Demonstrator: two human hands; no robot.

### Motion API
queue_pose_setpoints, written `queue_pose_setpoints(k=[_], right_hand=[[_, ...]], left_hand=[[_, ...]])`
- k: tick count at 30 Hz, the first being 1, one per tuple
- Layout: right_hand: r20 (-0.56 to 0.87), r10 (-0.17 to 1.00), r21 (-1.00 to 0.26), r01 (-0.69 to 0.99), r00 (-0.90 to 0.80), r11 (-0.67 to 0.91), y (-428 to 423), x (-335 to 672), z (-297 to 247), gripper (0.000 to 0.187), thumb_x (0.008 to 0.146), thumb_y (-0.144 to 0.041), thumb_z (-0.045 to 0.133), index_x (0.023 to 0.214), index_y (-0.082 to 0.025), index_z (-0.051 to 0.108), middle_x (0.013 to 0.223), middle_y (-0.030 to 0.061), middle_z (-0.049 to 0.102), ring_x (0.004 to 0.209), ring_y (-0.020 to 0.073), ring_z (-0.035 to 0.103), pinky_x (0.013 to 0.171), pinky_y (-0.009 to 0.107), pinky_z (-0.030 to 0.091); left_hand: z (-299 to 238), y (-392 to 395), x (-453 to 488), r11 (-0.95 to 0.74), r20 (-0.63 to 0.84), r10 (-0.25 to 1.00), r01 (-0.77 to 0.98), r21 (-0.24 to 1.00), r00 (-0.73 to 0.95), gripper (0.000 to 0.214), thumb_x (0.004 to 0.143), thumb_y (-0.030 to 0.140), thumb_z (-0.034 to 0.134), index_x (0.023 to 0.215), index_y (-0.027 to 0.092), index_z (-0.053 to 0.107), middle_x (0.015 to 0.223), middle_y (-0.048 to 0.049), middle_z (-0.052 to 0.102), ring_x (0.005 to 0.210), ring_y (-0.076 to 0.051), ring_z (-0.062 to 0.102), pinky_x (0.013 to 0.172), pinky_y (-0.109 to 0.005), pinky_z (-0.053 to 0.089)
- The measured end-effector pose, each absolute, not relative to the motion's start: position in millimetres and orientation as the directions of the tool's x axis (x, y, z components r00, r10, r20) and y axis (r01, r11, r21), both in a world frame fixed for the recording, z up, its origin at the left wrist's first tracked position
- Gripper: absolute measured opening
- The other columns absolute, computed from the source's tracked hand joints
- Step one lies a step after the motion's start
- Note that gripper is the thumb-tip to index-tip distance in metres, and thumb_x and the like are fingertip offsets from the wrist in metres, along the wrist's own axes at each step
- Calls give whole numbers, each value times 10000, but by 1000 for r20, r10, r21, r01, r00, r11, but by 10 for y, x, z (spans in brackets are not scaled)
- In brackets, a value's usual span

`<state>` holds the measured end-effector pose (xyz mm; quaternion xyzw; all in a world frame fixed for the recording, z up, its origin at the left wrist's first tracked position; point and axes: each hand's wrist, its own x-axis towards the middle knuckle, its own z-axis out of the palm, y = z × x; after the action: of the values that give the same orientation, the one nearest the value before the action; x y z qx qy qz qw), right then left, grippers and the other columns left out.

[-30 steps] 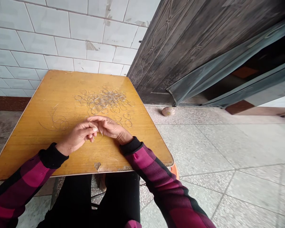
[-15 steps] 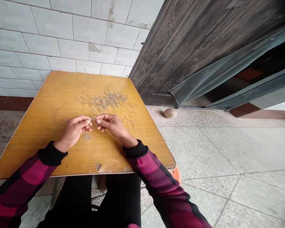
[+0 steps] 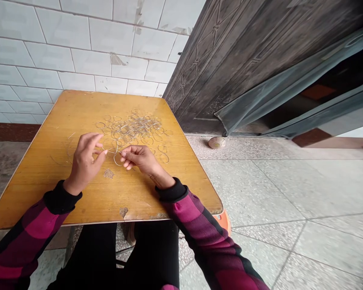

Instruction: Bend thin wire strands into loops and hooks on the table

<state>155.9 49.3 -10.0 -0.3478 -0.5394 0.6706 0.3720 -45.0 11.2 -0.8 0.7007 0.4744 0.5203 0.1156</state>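
The left hand (image 3: 84, 159) and right hand (image 3: 139, 158) pinched a wire (image 3: 115, 156), fingertips closed on it. Many rings (image 3: 133, 127) at 12 o'clock seemed done; a spare coil (image 3: 68, 151) lay unused at 9 o'clock.

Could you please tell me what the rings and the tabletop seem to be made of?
The rings look like thin bare metal wire: silvery glints, fine see-through loops. The tabletop seems lacquered wood or veneer: glossy orange-brown, chipped at the near edge.

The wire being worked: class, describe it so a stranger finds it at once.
Start at the yellow wooden table. Nearer than the pile of wire rings, left hand and right hand pinch one thin wire. Unlike the rings lying loose, it is held.
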Motion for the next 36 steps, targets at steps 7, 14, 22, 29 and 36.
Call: queue_pose_setpoints(k=[7, 14, 22, 29, 36], right_hand=[[-77, 882, -981, -125, -465, -151, 491, 1556, -104, 340, 681, -432, 783, 789, -144, 638, 683, -15, 668, 512, 60, 602, 477, 185, 500], [-82, 875, -982, -110, -478, -152, 478, 1543, -118, 329, 683, -425, 783, 789, -143, 650, 673, -16, 664, 512, 61, 605, 476, 180, 502], [-88, 865, -980, -111, -494, -164, 425, 1510, -96, 329, 677, -415, 792, 799, -142, 656, 663, -21, 663, 508, 59, 603, 472, 172, 505], [-83, 864, -982, -105, -497, -154, 412, 1500, -91, 295, 696, -389, 785, 815, -149, 662, 645, -24, 653, 507, 57, 586, 470, 171, 488], [-39, 871, -992, -89, -490, -94, 416, 1502, -119, 254, 729, -354, 744, 869, -150, 686, 578, -43, 619, 480, 51, 551, 460, 171, 446]], left_hand=[[9, 114, -467, -630, 744, 587, 757, 173, 319, 162, 856, 136, 591, 992, 190, 660, 1301, -108, 481, 1165, -267, 506, 924, -461, 522], [-23, 167, -525, -641, 710, 574, 763, 81, 407, 119, 890, 136, 549, 935, 168, 654, 1238, -109, 552, 1122, -249, 540, 931, -446, 513], [-33, 157, -521, -660, 744, 546, 744, 100, 384, 110, 901, 126, 528, 866, 147, 631, 1130, -118, 626, 968, -205, 609, 824, -374, 564], [-35, 141, -487, -654, 752, 552, 747, 123, 360, 127, 891, 138, 537, 816, 149, 639, 1089, -119, 641, 927, -203, 623, 810, -388, 570], [-71, 114, -436, -647, 715, 616, 731, 219, 330, 144, 894, 146, 520, 808, 152, 635, 1115, -121, 609, 950, -200, 610, 834, -379, 559]])
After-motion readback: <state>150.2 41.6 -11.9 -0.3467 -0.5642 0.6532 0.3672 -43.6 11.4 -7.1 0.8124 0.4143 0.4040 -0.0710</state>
